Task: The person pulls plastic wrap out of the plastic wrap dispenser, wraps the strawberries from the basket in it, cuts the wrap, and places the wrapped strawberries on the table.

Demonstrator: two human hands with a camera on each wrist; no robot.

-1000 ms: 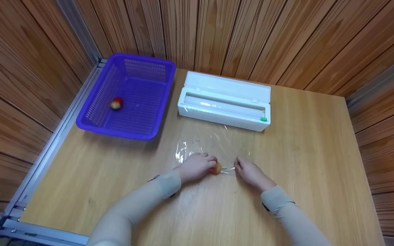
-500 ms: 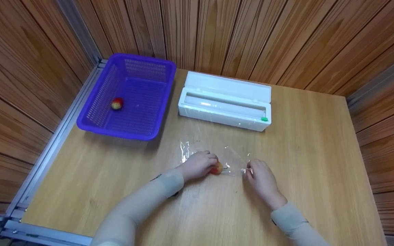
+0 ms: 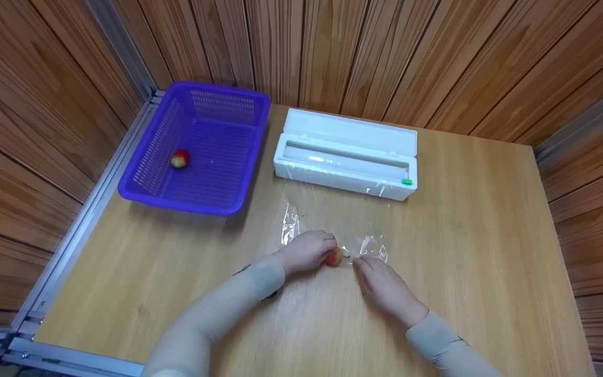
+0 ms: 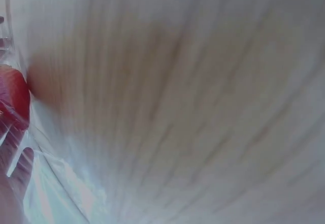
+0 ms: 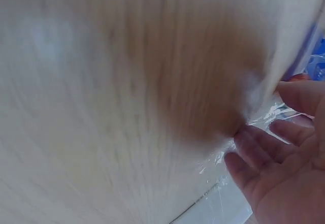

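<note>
A red and yellow apple (image 3: 335,256) with a thin stem lies on the table on clear plastic wrap (image 3: 291,222). My left hand (image 3: 306,251) grips the apple from its left side and hides part of it. In the left wrist view the apple (image 4: 15,97) shows red at the left edge, with film about it. Just right of the stem, my right hand (image 3: 385,285) reaches in low with its fingers extended at the film. The right wrist view shows its thumb apart from the fingers (image 5: 254,155), with crinkled film (image 5: 274,112) between and beyond them.
Behind the hands stands a white wrap dispenser box (image 3: 346,183) with its lid up and a film roll inside. A purple basket (image 3: 181,204) at the back left holds another apple (image 3: 179,158). Wood-panelled walls border the table (image 3: 479,235).
My right hand pulled the film edge rightward, then came back left, close to the apple's stem, and its fingers straightened. Crinkled film now stands behind it. My left hand stays on the apple.
</note>
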